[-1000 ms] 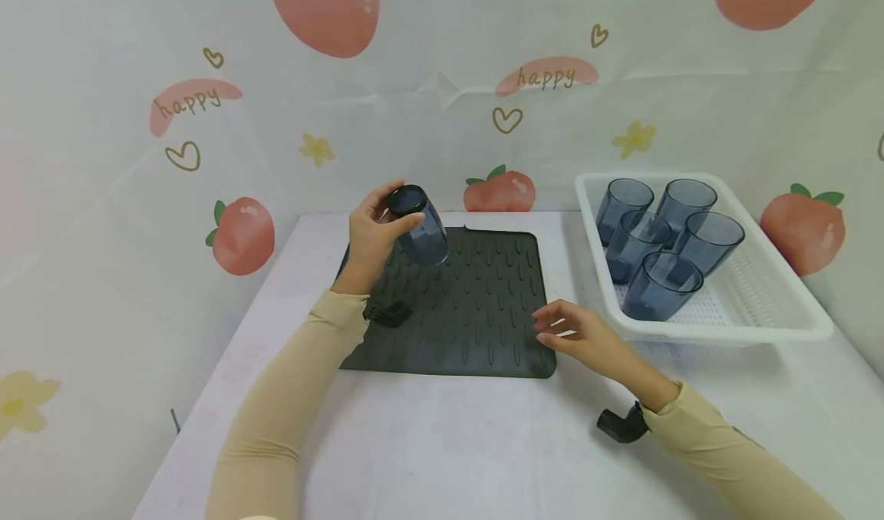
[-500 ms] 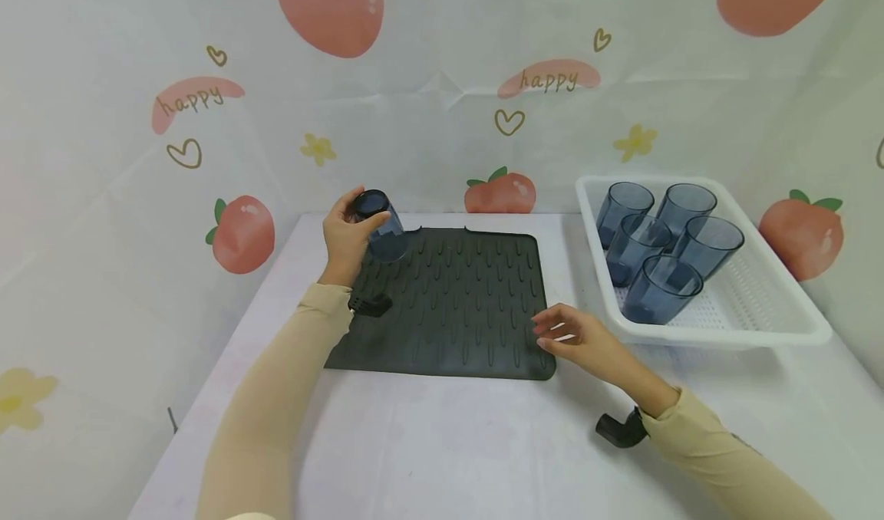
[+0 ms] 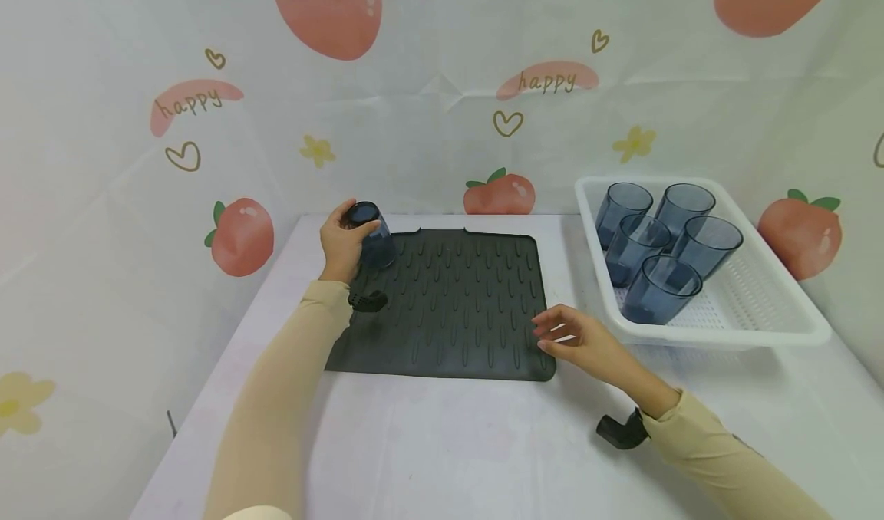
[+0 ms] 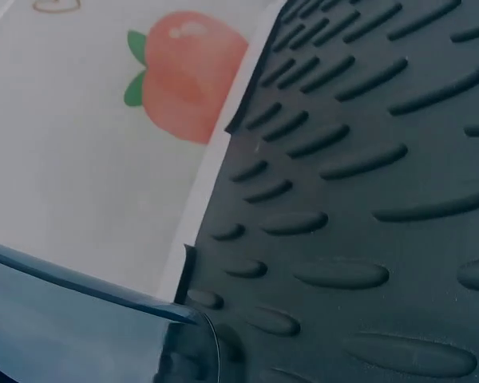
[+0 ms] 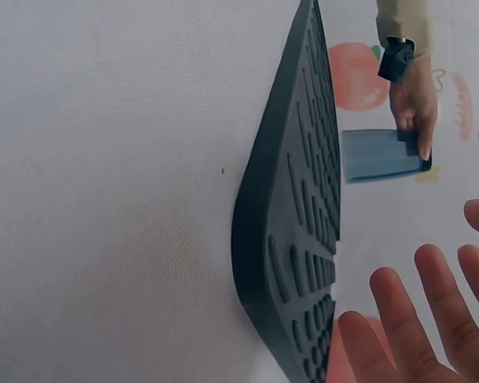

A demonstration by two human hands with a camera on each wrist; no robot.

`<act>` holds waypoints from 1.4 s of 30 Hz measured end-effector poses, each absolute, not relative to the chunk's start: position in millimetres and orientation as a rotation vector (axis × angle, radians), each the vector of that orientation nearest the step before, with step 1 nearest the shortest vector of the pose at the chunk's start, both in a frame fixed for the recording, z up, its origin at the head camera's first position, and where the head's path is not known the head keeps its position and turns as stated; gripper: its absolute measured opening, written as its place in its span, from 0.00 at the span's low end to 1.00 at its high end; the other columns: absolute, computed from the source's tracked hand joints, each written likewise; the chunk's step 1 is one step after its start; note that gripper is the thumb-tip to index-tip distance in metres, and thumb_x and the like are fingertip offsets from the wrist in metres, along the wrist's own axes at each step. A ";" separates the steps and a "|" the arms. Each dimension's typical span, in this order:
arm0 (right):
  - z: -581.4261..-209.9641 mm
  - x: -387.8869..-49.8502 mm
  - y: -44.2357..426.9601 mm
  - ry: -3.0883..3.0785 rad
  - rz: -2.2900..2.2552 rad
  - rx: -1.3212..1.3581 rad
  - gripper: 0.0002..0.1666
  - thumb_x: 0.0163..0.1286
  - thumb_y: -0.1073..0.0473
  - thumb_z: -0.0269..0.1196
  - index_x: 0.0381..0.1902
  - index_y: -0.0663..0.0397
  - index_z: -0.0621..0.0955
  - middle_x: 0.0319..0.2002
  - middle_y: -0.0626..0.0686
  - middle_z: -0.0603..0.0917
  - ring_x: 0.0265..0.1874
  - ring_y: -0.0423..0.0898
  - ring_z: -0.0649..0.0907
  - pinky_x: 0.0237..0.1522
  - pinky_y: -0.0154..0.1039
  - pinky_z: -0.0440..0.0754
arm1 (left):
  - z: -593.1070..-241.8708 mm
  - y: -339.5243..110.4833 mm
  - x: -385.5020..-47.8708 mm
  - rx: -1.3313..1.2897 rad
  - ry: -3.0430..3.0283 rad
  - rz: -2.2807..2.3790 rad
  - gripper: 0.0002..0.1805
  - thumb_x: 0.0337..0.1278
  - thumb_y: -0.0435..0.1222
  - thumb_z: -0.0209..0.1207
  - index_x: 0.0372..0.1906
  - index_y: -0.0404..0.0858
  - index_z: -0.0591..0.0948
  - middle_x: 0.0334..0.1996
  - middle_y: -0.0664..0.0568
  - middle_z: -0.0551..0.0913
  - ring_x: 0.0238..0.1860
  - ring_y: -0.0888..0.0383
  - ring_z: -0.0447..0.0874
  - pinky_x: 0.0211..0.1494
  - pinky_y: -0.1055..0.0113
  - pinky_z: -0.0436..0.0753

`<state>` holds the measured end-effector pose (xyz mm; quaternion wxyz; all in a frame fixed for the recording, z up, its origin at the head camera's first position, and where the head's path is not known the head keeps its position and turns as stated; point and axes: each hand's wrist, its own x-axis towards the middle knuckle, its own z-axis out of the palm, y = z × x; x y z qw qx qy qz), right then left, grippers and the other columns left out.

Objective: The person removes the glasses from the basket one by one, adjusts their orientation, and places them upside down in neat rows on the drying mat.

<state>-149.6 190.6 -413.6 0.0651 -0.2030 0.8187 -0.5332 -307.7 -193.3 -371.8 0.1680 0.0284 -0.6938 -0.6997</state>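
My left hand [image 3: 339, 247] grips a blue tinted glass [image 3: 378, 250] round its base end. The glass is upside down, mouth toward the far left part of a black ridged mat [image 3: 449, 309]. In the right wrist view the rim of this glass [image 5: 375, 155] lies very close to the mat; I cannot tell whether they touch. Only part of the glass [image 4: 80, 323] shows in the left wrist view, at lower left. My right hand [image 3: 578, 342] holds nothing, its fingers loosely bent near the mat's right edge. Those fingers [image 5: 399, 319] appear spread in the right wrist view.
A white plastic basket [image 3: 732, 337] stands to the right of the mat. Several blue glasses [image 3: 661, 290] are in its left part, mouths up. Behind the white table [image 3: 442, 443] hangs a backdrop [image 3: 414, 129] printed with fruit, hearts and flowers.
My left hand has carried the inverted glass leftward, then lowered it toward the mat, and the glass leans less than before. The right hand stays nearly still.
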 end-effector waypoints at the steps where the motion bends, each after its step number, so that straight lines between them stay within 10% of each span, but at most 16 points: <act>1: -413.2 -149.4 190.5 2.470 -1.612 -0.614 0.20 0.63 0.67 0.66 0.51 0.69 0.76 0.43 0.62 0.83 0.40 0.43 0.83 0.41 0.33 0.84 | -372.9 -194.2 -308.4 0.086 -1.975 -1.992 0.37 0.51 0.23 0.66 0.68 0.36 0.69 0.64 0.39 0.71 0.64 0.48 0.72 0.61 0.66 0.78; 42: -396.3 -147.8 186.3 2.556 -1.557 -0.620 0.19 0.65 0.63 0.66 0.52 0.64 0.77 0.45 0.60 0.83 0.43 0.48 0.83 0.43 0.33 0.83 | -377.5 -206.1 -313.6 0.087 -2.262 -1.869 0.38 0.56 0.30 0.66 0.71 0.41 0.65 0.69 0.43 0.65 0.69 0.48 0.65 0.68 0.57 0.71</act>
